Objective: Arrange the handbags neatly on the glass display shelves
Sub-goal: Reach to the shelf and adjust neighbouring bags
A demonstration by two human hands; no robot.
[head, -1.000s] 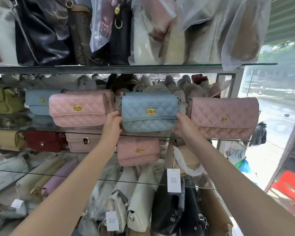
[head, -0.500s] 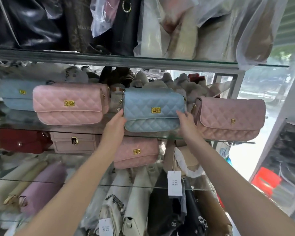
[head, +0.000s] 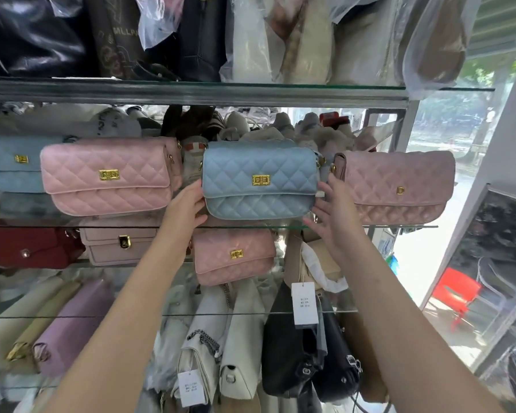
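From the head camera, the person is setting the blue bag (head: 259, 180) straight on the glass shelf (head: 399, 226), between two pink bags. The left hand (head: 185, 204) pinches its left end; the right hand (head: 329, 213) is spread, fingers loose beside its right end. Next probably comes a small, gentle nudge. The bag is soft and quilted, with a gold clasp.

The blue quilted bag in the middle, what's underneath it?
The blue quilted bag rests on a glass shelf. Directly below, a smaller pink quilted bag sits on the next shelf. The blue bag's underside isn't visible.
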